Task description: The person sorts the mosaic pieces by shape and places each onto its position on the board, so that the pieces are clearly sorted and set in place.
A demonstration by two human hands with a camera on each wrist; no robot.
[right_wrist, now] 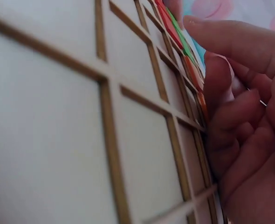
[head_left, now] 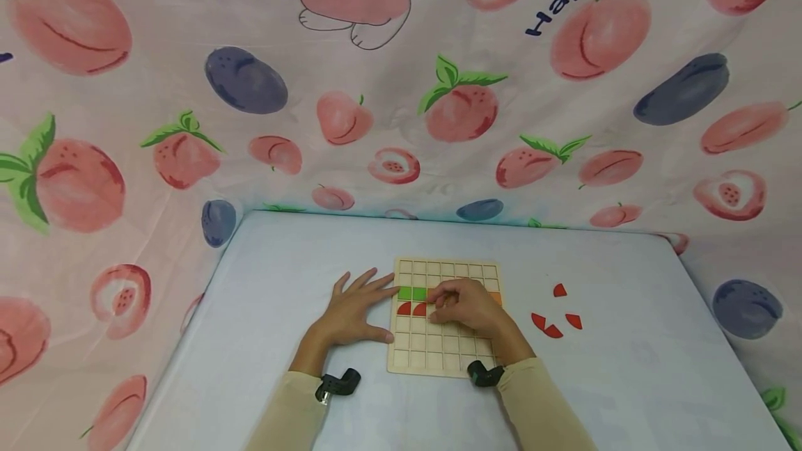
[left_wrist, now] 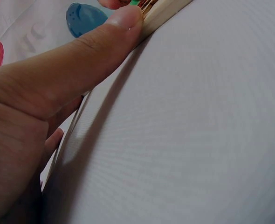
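A light wooden grid board lies flat on the table. Green squares fill cells at the left of one row, and an orange piece shows at its right end. Below the green lie two red quarter-circle pieces. With fingers spread, my left hand rests at the board's left edge; its thumb touches the rim in the left wrist view. My right hand is over the board's middle, fingers bent, fingertips beside the second red piece. Whether it pinches a piece is hidden.
Several loose red quarter-circle pieces lie on the white table to the right of the board. A fruit-patterned cloth hangs behind the table and along its sides. Each wrist wears a small black camera.
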